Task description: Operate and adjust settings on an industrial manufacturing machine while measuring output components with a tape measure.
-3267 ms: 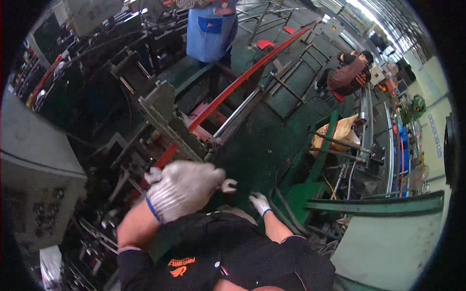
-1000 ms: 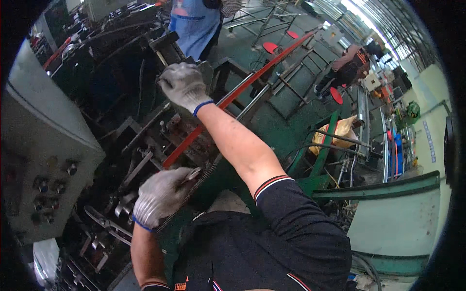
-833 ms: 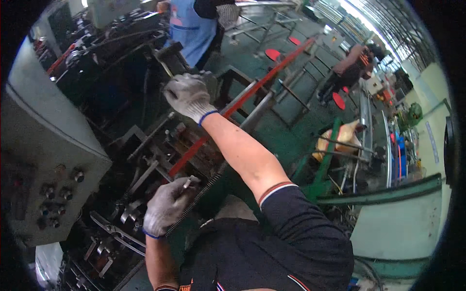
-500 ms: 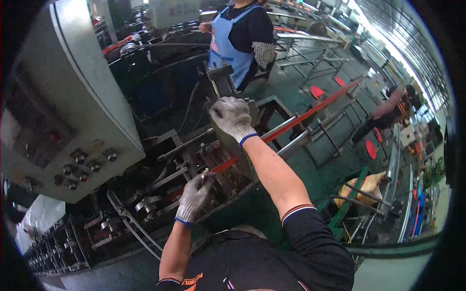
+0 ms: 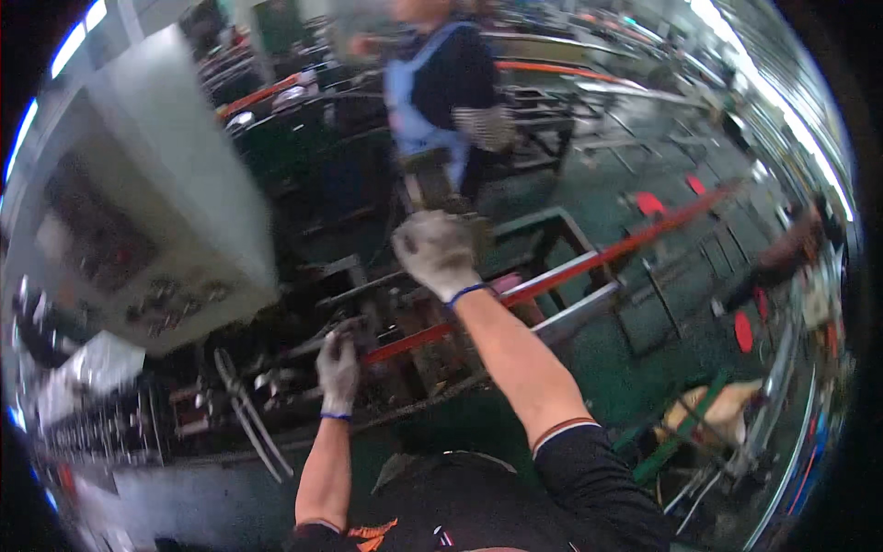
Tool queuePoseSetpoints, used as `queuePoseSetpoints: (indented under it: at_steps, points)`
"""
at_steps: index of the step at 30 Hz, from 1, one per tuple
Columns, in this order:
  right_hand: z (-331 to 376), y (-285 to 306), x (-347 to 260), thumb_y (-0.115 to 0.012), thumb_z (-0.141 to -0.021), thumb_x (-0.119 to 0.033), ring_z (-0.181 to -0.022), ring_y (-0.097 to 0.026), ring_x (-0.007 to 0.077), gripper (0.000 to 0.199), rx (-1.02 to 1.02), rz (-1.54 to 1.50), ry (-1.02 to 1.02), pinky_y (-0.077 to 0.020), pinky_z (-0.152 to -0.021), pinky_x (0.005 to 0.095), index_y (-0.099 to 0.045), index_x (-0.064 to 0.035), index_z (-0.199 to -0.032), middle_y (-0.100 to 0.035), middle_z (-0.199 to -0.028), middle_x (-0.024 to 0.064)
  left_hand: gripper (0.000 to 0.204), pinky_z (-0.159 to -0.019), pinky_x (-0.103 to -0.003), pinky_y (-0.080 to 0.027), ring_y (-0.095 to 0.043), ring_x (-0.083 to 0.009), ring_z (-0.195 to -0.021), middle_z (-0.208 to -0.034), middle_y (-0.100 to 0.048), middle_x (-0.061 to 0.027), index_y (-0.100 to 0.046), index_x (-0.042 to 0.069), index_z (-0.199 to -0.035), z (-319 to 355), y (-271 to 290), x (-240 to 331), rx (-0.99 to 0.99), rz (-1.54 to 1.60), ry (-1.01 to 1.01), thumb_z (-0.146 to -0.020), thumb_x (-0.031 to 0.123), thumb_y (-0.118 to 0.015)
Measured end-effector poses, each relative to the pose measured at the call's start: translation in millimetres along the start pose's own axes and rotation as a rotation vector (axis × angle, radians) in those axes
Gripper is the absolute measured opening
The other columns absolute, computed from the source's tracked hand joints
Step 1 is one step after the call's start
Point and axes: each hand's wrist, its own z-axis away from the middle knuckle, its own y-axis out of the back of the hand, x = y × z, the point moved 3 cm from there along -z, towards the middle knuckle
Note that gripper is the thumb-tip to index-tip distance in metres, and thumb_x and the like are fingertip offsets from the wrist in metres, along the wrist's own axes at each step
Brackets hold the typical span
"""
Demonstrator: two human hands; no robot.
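My right hand (image 5: 437, 248), in a whitish knit glove with a blue cuff, is curled at the top of a dark metal machine head (image 5: 425, 179). Whatever lies inside its fingers is hidden. Lower and to the left, my left hand (image 5: 338, 368), gloved the same way, has its fingers drawn together beside the machine bed. A small part at its fingertips is too blurred to name. Between the hands runs a long red bar (image 5: 414, 340), lying along the machine and passing out to the right.
A grey control cabinet (image 5: 198, 184) with knobs stands at the left. Long-handled pliers (image 5: 244, 405) lie over the machine's near side. Across the machine stands a person in a blue apron (image 5: 418, 101). A sack (image 5: 713, 414) and green frame are at the right; another person (image 5: 791, 248) is farther off.
The view has shifted and blurred. My left hand has moved left along the machine, away from my right hand. My right hand stays at the machine head. More red bar shows between them.
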Motion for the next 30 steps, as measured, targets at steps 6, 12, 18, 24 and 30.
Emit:
queuePoseSetpoints:
  at_steps: [6, 12, 18, 24, 30]
  points:
    - [-3.8, -10.2, -17.3, -0.063, -0.082, -0.028, -0.092, -0.063, 0.0314, 0.018, -0.096, -0.037, 0.049, -0.0492, -0.088, 0.0486, -0.071, -0.0118, -0.080, -0.065, -0.087, 0.0109, 0.035, -0.102, -0.032, -0.045, -0.062, -0.0213, -0.116, -0.130, -0.066, -0.0150, -0.059, -0.005, -0.133, -1.7, 32.7, -50.5, 0.166, -0.230, -0.022, -0.100, 0.008, -0.059]
    - [1.6, 4.7, -7.3, -0.068, -0.081, -0.028, -0.096, -0.061, 0.0291, 0.017, -0.022, -0.106, 0.002, -0.0470, -0.090, 0.0469, -0.071, -0.0116, -0.080, -0.066, -0.092, 0.0091, 0.034, -0.095, -0.031, -0.046, -0.062, -0.0201, -0.108, -0.121, -0.069, -0.0145, -0.060, -0.005, -0.130, 4.6, 1.5, -21.0, 0.161, -0.339, 0.005, -0.101, 0.012, -0.060]
    - [2.7, 1.3, -7.2, -0.071, -0.079, -0.027, -0.095, -0.063, 0.0290, 0.016, 0.014, -0.100, -0.016, -0.0488, -0.087, 0.0460, -0.070, -0.0121, -0.076, -0.067, -0.093, 0.0091, 0.033, -0.097, -0.032, -0.045, -0.063, -0.0212, -0.108, -0.119, -0.070, -0.0160, -0.063, -0.006, -0.127, 3.6, 8.5, -16.9, 0.159, -0.446, -0.007, -0.101, 0.013, -0.060]
    - [0.6, 5.1, -0.4, -0.070, -0.076, -0.024, -0.095, -0.065, 0.0311, 0.014, 0.026, -0.102, 0.009, -0.0479, -0.090, 0.0458, -0.073, -0.0113, -0.080, -0.070, -0.090, 0.0118, 0.038, -0.106, -0.034, -0.042, -0.059, -0.0228, -0.122, -0.134, -0.065, -0.0161, -0.060, -0.006, -0.132, -1.7, 3.0, -35.2, 0.117, -0.370, -0.041, -0.102, 0.016, -0.059]
    - [-10.5, -13.8, -32.5, -0.059, -0.080, -0.021, -0.077, -0.067, 0.0354, 0.017, -0.053, 0.005, -0.012, -0.0539, -0.067, 0.0467, -0.070, -0.0087, -0.076, -0.069, -0.082, 0.0171, 0.031, -0.104, -0.032, -0.043, -0.058, -0.0207, -0.121, -0.130, -0.064, -0.0118, -0.061, 0.000, -0.131, 12.6, 27.1, 13.6, 0.113, 0.076, 0.318, -0.103, 0.013, -0.054]
